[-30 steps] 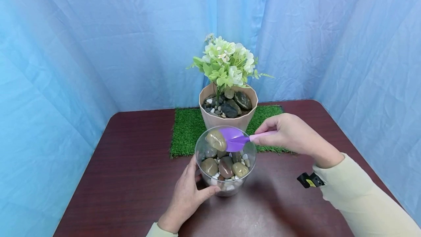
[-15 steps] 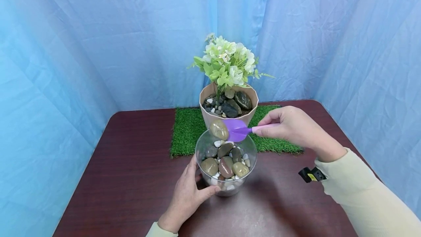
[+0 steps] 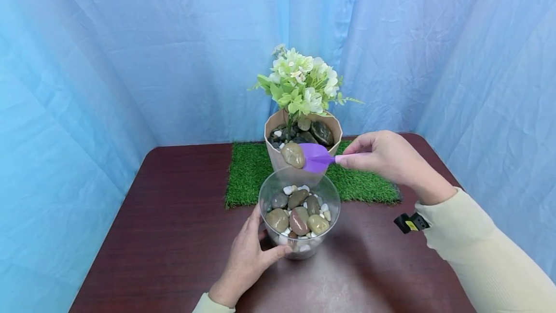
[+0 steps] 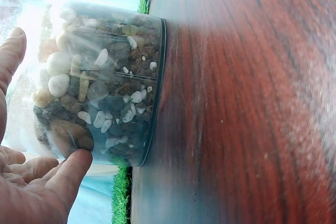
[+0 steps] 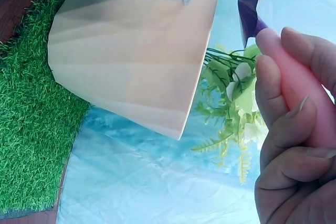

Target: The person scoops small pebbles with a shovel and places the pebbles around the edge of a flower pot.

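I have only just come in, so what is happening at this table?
A person's right hand holds a trowel with one stone on its blade. The left hand grips a clear bowl, which stands on the table with more stones inside. Behind it, a pot of flowers stands on a green mat. The trowel is higher than both rims; whether the stone is over the pot, I cannot tell.
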Demonstrator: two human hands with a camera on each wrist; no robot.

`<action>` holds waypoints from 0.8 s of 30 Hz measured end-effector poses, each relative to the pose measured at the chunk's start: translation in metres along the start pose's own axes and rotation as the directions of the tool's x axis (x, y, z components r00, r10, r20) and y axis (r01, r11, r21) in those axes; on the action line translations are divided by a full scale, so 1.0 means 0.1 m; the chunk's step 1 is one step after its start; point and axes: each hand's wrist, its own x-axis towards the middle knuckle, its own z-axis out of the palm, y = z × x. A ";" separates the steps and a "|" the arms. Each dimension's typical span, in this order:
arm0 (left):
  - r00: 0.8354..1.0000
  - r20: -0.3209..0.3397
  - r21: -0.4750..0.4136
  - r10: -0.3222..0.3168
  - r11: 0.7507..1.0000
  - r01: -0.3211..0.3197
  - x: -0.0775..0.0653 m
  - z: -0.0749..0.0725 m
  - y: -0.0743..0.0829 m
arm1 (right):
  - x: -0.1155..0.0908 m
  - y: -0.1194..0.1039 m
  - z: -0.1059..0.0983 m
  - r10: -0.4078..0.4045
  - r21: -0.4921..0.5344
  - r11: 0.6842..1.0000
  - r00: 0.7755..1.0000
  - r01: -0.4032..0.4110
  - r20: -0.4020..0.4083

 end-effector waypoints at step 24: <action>1.000 0.008 -0.031 -0.017 0.999 0.017 0.01 0.00 0.01 | 0.26 0.08 -0.03 0.045 -0.030 0.998 0.997 -0.047 -0.061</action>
